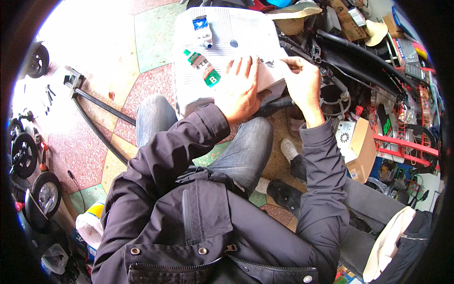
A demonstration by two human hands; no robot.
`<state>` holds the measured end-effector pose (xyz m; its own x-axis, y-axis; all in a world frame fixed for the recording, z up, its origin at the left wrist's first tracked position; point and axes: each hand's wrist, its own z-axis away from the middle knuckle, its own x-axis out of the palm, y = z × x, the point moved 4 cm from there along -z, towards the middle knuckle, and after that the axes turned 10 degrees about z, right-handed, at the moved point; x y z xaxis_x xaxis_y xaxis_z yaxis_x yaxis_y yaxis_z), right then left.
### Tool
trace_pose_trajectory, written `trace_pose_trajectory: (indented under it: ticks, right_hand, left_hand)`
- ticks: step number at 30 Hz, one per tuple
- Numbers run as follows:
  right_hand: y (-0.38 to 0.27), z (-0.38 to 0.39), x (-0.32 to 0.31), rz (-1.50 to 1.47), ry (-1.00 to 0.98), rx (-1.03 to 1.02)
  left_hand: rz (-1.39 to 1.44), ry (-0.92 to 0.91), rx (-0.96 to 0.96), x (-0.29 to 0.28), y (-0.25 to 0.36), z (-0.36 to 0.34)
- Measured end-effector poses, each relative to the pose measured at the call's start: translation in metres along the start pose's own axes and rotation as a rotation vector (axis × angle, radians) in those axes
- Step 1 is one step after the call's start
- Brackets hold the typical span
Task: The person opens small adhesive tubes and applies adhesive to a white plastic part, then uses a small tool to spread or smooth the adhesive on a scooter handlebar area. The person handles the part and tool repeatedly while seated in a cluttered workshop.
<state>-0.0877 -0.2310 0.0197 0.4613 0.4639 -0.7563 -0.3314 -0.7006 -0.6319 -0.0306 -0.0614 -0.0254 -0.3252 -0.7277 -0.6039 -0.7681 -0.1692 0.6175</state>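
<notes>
A ridged white surface stands before my knees, bearing a blue-and-white tube and a green-and-white tube. My left hand lies with fingers stretched out on a white piece at the surface's right part, just right of the green tube. A small dark shape shows on that piece. My right hand is at that piece's right edge, thumb and finger closed together; what is between them I cannot make out.
Black bars lie on the tiled floor at left, near several wheels. Bike parts, a cardboard box and red metal frames crowd the right. Another person's legs and shoe are beside me at lower right.
</notes>
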Motion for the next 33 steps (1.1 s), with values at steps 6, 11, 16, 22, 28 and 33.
trace_pose_trajectory:
  ticks: [6, 11, 16, 22, 28, 33]
  right_hand:
    - [0.004, -0.003, 0.0, 0.034, -0.008, -0.008]
    - [-0.004, -0.003, -0.003, 0.107, -0.038, 0.013]
    - [0.005, -0.003, -0.006, 0.11, 0.02, 0.029]
    - [-0.005, -0.001, -0.002, 0.081, -0.068, -0.001]
    - [-0.002, -0.002, -0.009, 0.189, 0.041, -0.047]
    - [-0.015, 0.001, -0.005, 0.274, 0.021, -0.159]
  left_hand:
    - [-0.03, -0.013, -0.003, -0.001, 0.0, -0.001]
    - [-0.021, 0.001, -0.009, 0.001, -0.002, 0.001]
    - [-0.006, -0.006, -0.004, 0.003, 0.0, 0.0]
    - [0.009, -0.004, -0.007, 0.002, -0.002, 0.001]
    - [-0.001, -0.004, -0.004, 0.003, 0.0, 0.0]
    - [-0.013, -0.005, -0.008, 0.0, -0.002, 0.001]
